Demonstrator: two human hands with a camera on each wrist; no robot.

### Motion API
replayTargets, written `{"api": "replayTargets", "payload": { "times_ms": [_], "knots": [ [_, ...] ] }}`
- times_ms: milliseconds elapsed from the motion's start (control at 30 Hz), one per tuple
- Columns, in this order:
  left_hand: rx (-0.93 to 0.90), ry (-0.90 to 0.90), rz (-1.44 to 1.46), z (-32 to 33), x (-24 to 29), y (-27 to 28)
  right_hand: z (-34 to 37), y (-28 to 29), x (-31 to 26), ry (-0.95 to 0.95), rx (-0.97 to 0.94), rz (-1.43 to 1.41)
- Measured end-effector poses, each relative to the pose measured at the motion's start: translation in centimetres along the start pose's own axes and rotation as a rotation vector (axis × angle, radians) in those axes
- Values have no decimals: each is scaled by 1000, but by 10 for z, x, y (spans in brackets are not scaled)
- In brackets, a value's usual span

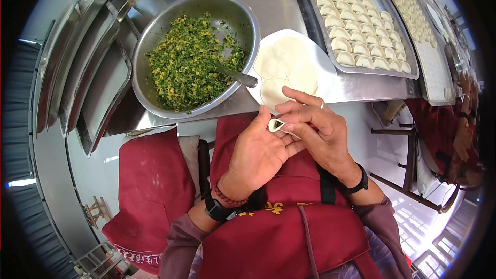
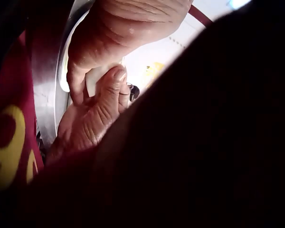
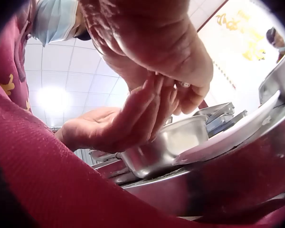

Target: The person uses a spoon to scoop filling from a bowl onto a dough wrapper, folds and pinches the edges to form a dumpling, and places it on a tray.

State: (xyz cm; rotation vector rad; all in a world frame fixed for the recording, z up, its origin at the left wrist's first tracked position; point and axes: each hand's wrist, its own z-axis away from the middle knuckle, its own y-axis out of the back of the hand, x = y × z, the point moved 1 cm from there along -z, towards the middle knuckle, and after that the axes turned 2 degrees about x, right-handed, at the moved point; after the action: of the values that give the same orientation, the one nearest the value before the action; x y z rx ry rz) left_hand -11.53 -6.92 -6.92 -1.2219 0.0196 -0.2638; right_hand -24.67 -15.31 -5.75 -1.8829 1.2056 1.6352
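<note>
A folded dough wrapper [image 1: 275,125] shows green filling at its open end in the head view. My left hand [image 1: 261,155] is turned palm up, with its thumb against one side of the wrapper and its fingers beneath. From the other side, my right hand [image 1: 323,134] pinches the dough between thumb and fingers. In the left wrist view the pale wrapper [image 2: 96,80] is between the left hand [image 2: 126,31] and the right hand [image 2: 92,116]. The right wrist view shows the right hand [image 3: 152,42] above the left hand [image 3: 116,126], hiding the wrapper.
Beyond the hands lies a white plate [image 1: 325,67] of round wrappers. A steel bowl [image 1: 248,20] at its left holds green-yellow filling and a spoon [image 1: 238,76]. Trays of dumplings [image 1: 359,36] stand at the right; empty trays [image 1: 111,80] lean at the left.
</note>
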Motion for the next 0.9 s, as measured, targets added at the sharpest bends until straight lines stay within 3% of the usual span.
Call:
{"api": "replayTargets", "payload": {
  "times_ms": [167, 367, 467, 533, 633, 767, 900],
  "knots": [
    [-76, -15, 30, -1, 0, 6, -4, 0, -6, -55, -29, 69],
    [32, -47, -168, 0, 1, -4, -4, 5, -3, 101, -81, 216],
    [34, -60, -309, 3, 3, -5, -2, -1, -8, -106, 16, 48],
    [25, -67, -480, 5, 5, -4, 0, -6, -7, -174, 39, -38],
    [60, -52, -497, 7, 4, 4, 7, -9, -2, -248, 44, -99],
    [40, -33, -271, 2, 2, -2, 1, -4, -7, -113, -23, 101],
    [13, -16, -99, 0, 0, 2, 3, -1, 10, 15, -8, 19]
  ]
}}
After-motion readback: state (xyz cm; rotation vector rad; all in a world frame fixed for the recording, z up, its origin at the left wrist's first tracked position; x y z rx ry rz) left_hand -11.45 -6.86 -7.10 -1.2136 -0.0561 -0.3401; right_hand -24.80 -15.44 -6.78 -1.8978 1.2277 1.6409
